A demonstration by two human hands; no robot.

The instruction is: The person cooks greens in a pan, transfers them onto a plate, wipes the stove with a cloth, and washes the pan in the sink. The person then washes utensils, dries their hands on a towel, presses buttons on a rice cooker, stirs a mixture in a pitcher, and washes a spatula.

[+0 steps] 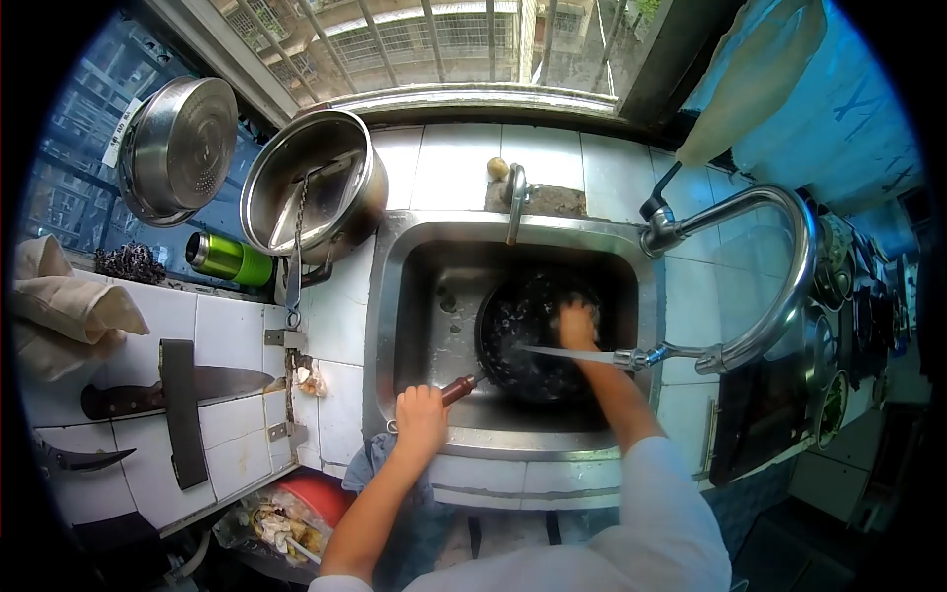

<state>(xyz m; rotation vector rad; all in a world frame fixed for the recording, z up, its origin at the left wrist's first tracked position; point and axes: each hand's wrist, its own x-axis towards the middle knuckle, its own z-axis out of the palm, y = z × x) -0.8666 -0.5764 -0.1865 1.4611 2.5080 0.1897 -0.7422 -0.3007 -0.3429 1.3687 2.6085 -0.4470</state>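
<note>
A dark round pan (pixel 508 360) lies in the steel sink (pixel 414 345), with water and foam inside it. My left hand (pixel 421 414) is wrapped round the pan's brown handle (pixel 460 389) at the sink's front left edge. Inside the pan, at its right side, is my right hand (pixel 577 324), its fingers blurred and partly wet; whether they hold anything cannot be made out. Water streams leftward into the pan from the nozzle (pixel 631 359) of the curved tap (pixel 804 257), passing just beside my right wrist.
A large steel pot (pixel 370 192) stands left of the sink, beside a green bottle (pixel 232 259). A knife (pixel 222 381) is on the left counter. A blue-grey cloth (pixel 370 464) hangs at the front edge. A stove (pixel 774 395) is at the right.
</note>
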